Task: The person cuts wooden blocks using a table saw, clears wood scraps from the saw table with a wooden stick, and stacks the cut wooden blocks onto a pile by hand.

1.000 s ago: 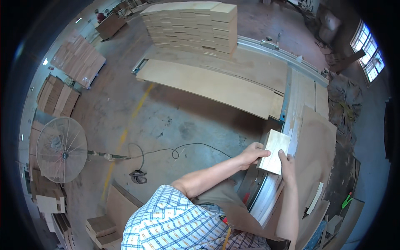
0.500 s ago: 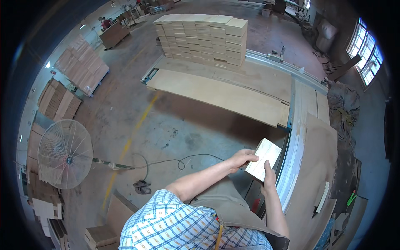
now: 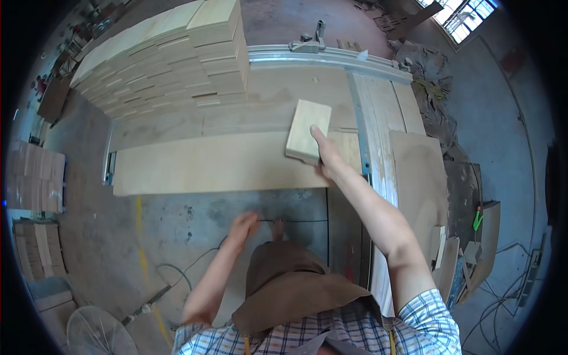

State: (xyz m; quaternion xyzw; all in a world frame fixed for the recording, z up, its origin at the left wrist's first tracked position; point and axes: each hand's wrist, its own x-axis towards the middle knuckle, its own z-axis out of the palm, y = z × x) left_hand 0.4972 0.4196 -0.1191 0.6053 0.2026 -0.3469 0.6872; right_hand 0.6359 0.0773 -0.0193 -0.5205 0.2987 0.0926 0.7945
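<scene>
Head view: bench [image 3: 284, 86] carried stacked wooden pieces [image 3: 177, 62]. Your right grip [image 3: 329, 156] was closed on a wooden block [image 3: 303, 127], thumb on top, over the pale board [image 3: 207, 163]; couldn't tell if they touched. Your left grip [image 3: 242, 227], blurred, was over the floor [image 3: 171, 225]; couldn't tell how open.

Pale oblong block [image 3: 304, 128], slightly askew
</scene>
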